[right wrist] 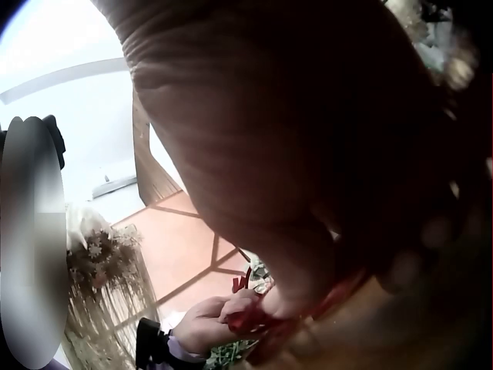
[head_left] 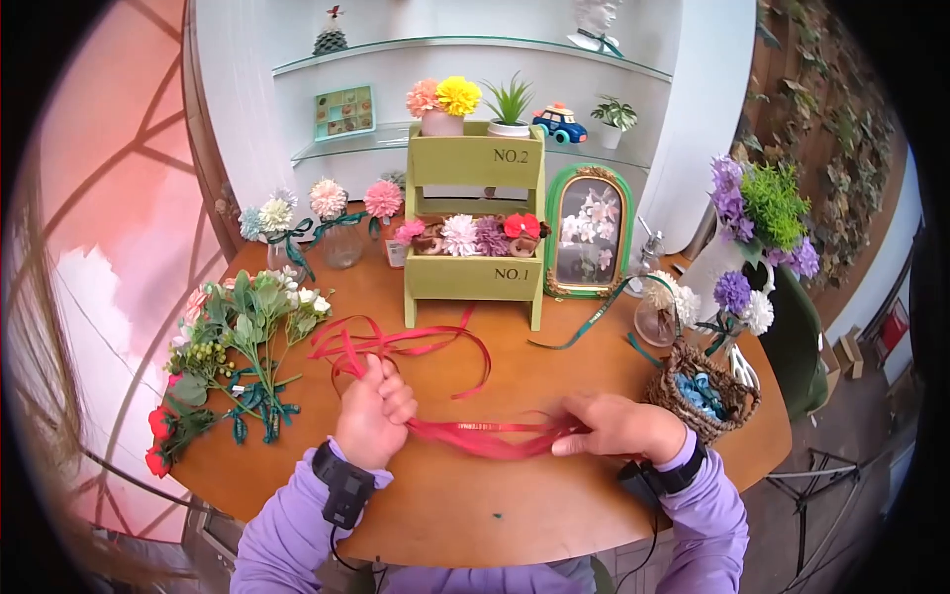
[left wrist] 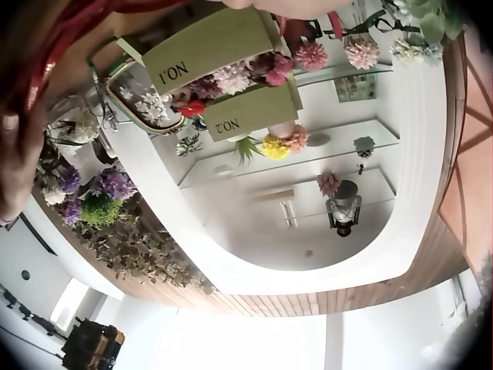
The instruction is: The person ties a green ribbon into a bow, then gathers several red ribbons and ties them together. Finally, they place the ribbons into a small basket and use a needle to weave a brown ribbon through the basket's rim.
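Observation:
A red ribbon (head_left: 480, 436) with pale lettering stretches in several layers between the two hands, above the front of the table. My left hand (head_left: 374, 416) grips one end of the bundle in a fist. At the other end, my right hand (head_left: 621, 426) holds the strands between thumb and curled fingers. Loose ribbon loops trail behind the left fist across the wood. In the right wrist view the right palm fills much of the picture, with ribbon (right wrist: 335, 297) at its fingertips. Red strands (left wrist: 58, 58) also cross the corner of the left wrist view.
Artificial flowers and greenery (head_left: 247, 327) lie at left, with dark green ribbon bows. A green two-tier planter (head_left: 475, 277) stands behind, beside a green-framed picture (head_left: 589, 233). At right are a woven basket (head_left: 698, 421) of blue items and flower vases (head_left: 653, 322).

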`<state>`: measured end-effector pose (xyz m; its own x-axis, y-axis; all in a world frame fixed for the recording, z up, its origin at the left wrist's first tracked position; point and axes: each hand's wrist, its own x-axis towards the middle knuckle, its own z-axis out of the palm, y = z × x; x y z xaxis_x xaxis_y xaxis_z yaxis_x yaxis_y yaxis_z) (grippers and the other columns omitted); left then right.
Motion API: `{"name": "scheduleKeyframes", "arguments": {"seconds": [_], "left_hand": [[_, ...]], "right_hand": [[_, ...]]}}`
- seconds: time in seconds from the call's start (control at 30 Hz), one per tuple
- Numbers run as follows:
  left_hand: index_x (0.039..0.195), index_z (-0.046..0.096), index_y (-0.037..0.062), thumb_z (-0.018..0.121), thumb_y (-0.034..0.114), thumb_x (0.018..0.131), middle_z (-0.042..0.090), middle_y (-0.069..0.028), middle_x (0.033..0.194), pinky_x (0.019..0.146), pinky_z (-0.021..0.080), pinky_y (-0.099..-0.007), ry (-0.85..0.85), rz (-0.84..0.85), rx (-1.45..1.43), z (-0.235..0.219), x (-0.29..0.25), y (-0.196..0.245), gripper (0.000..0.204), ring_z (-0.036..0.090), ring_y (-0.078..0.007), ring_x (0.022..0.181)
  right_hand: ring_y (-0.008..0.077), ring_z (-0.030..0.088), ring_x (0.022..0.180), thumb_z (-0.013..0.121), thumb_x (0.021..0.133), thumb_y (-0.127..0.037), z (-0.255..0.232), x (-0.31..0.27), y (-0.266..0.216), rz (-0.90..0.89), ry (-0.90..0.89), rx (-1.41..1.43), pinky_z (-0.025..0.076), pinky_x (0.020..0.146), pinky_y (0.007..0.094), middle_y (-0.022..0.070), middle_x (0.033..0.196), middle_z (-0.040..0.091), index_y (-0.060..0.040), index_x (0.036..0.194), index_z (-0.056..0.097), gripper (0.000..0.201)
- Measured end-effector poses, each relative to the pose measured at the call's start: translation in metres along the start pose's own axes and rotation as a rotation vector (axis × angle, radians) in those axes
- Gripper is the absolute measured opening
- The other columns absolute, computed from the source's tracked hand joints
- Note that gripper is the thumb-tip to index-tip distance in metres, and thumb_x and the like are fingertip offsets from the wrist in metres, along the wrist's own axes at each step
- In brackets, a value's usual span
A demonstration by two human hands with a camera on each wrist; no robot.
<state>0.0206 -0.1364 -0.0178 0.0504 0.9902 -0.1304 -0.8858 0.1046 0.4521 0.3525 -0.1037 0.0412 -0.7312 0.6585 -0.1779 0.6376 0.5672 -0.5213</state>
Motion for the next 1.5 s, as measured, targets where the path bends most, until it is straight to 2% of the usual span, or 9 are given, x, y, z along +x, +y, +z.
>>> {"name": "scheduleKeyframes", "arguments": {"seconds": [0.2,0.43,0.67,0.73,0.87,1.17,1.23,1.3,1.5], "left_hand": [[0.087,0.048,0.0151,0.047,0.043,0.101,0.03,0.0069,0.064,0.044,0.023,-0.0219,0.12,0.018,0.124,0.018,-0.024,-0.037,0.031,0.025,-0.0067,0.049],[0.095,0.053,0.0112,0.054,0.011,0.099,0.04,0.0084,0.071,0.042,0.021,-0.0205,0.078,-0.06,0.43,0.04,-0.037,-0.049,0.004,0.03,-0.003,0.046],[0.097,0.056,0.0018,0.047,0.041,0.102,0.027,0.0069,0.055,0.042,0.022,-0.0228,0.031,-0.129,0.252,0.015,-0.021,-0.028,0.04,0.025,-0.0047,0.044],[0.095,0.056,0.0023,0.048,0.039,0.102,0.027,0.0071,0.055,0.042,0.023,-0.0228,0.054,-0.138,0.223,0.011,-0.019,-0.027,0.038,0.025,-0.0049,0.044],[0.091,0.055,0.0036,0.052,0.035,0.101,0.028,0.007,0.054,0.042,0.023,-0.0231,0.096,-0.126,0.231,0.012,-0.019,-0.026,0.033,0.024,-0.0053,0.044],[0.09,0.053,0.004,0.05,0.035,0.102,0.028,0.0067,0.054,0.042,0.022,-0.0243,0.124,-0.134,0.284,0.015,-0.019,-0.027,0.034,0.025,-0.0053,0.044],[0.089,0.053,0.0045,0.049,0.035,0.102,0.029,0.0065,0.054,0.042,0.022,-0.0243,0.039,-0.154,0.323,0.017,-0.021,-0.027,0.033,0.026,-0.0053,0.044],[0.089,0.052,0.005,0.05,0.035,0.102,0.028,0.0066,0.054,0.042,0.022,-0.024,-0.027,-0.195,0.301,0.014,-0.02,-0.028,0.033,0.026,-0.0052,0.043],[0.092,0.053,0.0041,0.055,0.029,0.1,0.03,0.0075,0.055,0.042,0.023,-0.0235,-0.146,-0.367,0.483,0.013,-0.02,-0.033,0.027,0.027,-0.0038,0.044]], "right_hand": [[0.0395,0.062,0.09,0.065,0.087,-0.021,-0.003,0.045,-0.029,-0.085,0.287,-0.136,0.051,0.079,0.0455,0.0208,0.096,0.063,-0.0009,0.102,0.06,0.025],[0.0374,0.06,0.092,0.055,0.078,0.0,0.02,0.129,-0.023,-0.251,0.428,-0.434,0.05,0.079,0.0462,0.0171,0.09,0.059,-0.0022,0.092,0.061,0.016],[0.0366,0.058,0.09,0.061,0.077,0.0,0.019,0.156,0.0,-0.271,0.376,-0.293,0.049,0.077,0.0447,0.0162,0.093,0.058,-0.0028,0.08,0.06,0.004],[0.0289,0.059,0.078,0.063,0.082,-0.002,0.016,0.162,0.006,-0.555,0.645,-0.182,0.048,0.071,0.0392,0.0134,0.088,0.061,-0.0029,0.082,0.057,0.006],[0.0125,0.056,0.07,0.057,0.093,-0.007,0.011,0.146,0.005,-0.082,0.352,0.549,0.044,0.067,0.0289,0.0041,0.069,0.056,-0.0029,0.09,0.052,0.008],[0.0379,0.063,0.08,0.066,0.086,-0.013,-0.012,0.114,-0.019,-0.138,0.781,-0.156,0.05,0.074,0.0437,0.0181,0.078,0.064,0.0002,0.098,0.055,0.021],[0.0331,0.065,0.083,0.069,0.086,-0.016,-0.016,0.101,-0.043,-0.112,0.652,0.026,0.051,0.076,0.0399,0.0184,0.084,0.067,0.0016,0.104,0.059,0.028],[0.0275,0.066,0.085,0.072,0.086,-0.019,-0.013,0.095,-0.059,-0.055,0.115,0.199,0.051,0.077,0.0368,0.0182,0.09,0.069,0.0036,0.107,0.063,0.032],[0.0078,0.059,0.073,0.071,0.089,-0.019,0.021,0.091,-0.078,-0.046,0.163,0.491,0.049,0.067,0.026,0.0031,0.082,0.067,0.001,0.107,0.067,0.027]]}}
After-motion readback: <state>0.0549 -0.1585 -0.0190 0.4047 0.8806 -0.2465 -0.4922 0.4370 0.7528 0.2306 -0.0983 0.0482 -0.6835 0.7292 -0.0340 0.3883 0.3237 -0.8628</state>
